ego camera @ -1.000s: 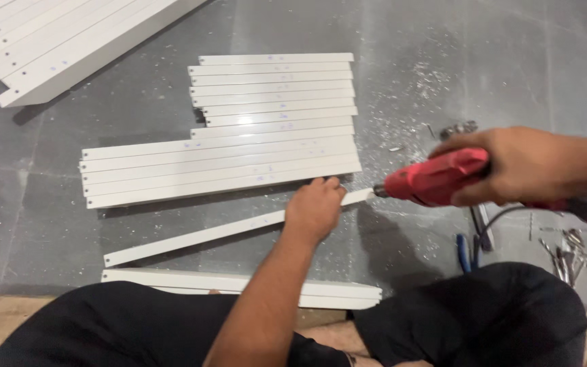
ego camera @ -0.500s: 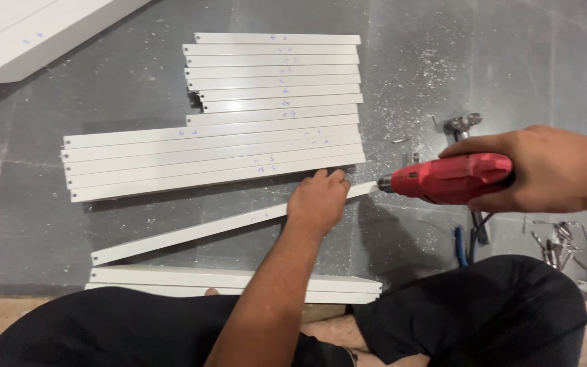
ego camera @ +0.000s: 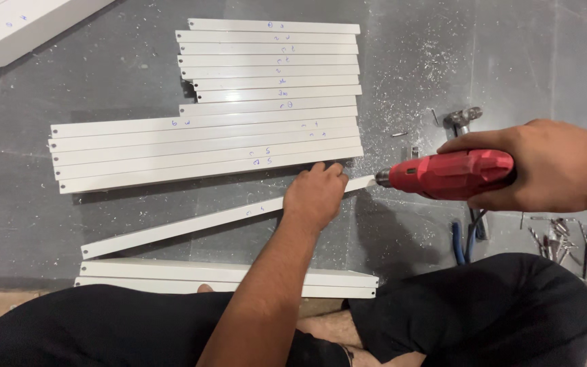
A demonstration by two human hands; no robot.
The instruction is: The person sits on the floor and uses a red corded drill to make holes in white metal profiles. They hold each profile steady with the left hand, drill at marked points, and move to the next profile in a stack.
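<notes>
My left hand [ego camera: 316,194] presses down on a single white metal strip [ego camera: 185,228] that lies slanted on the grey floor, gripping it near its right end. My right hand [ego camera: 545,166] holds a red power drill [ego camera: 453,175] level, its nose touching the strip's right tip [ego camera: 365,183]. Just beyond the strip lies a row of several long white strips [ego camera: 198,153] side by side, with several shorter ones [ego camera: 273,64] stacked behind them.
Two more white strips [ego camera: 225,277] lie by my dark-trousered legs [ego camera: 484,306]. A hammer [ego camera: 463,119], blue-handled pliers [ego camera: 458,241] and loose bits [ego camera: 555,241] lie at the right among metal shavings. A white panel [ego camera: 15,27] sits at the far left corner.
The view has shifted slightly, so everything sits a little lower and to the right. The drill nose has closed onto the strip's right tip. My left hand keeps its hold.
</notes>
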